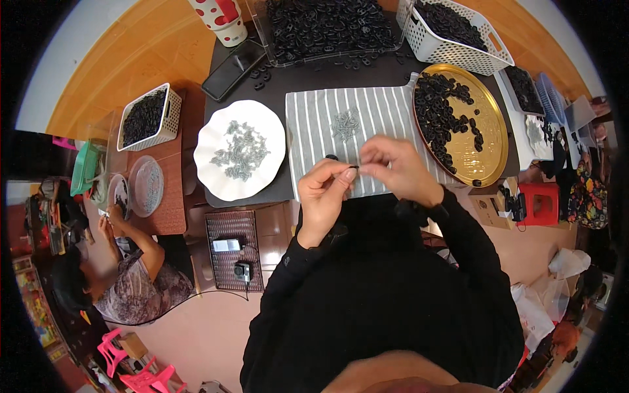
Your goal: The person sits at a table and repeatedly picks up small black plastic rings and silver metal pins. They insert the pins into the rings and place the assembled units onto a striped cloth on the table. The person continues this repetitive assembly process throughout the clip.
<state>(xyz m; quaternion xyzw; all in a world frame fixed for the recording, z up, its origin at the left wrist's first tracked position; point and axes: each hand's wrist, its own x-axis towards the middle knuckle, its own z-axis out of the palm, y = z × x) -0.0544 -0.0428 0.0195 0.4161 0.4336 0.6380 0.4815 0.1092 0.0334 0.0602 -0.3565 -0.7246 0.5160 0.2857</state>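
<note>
My left hand (321,195) is closed in a pinch over the striped cloth, with a small black plastic piece (354,167) between thumb and forefinger. Close beside it, my right hand (401,171) has thumb and fingers pinched together at the piece; what they hold is too small to make out. Another black piece (332,157) lies by my left fingers. Just beyond my hands, a small heap of grey translucent pieces (345,124) rests on the grey and white striped cloth (308,108).
A white scalloped plate (208,154) of grey pieces stands left. To the right, a gold tray (493,141) carries black oval pieces. At the back are a clear bin (268,49), a white basket (452,54), a phone (232,71) and a spotted tumbler (229,29). Another person (141,268) works left.
</note>
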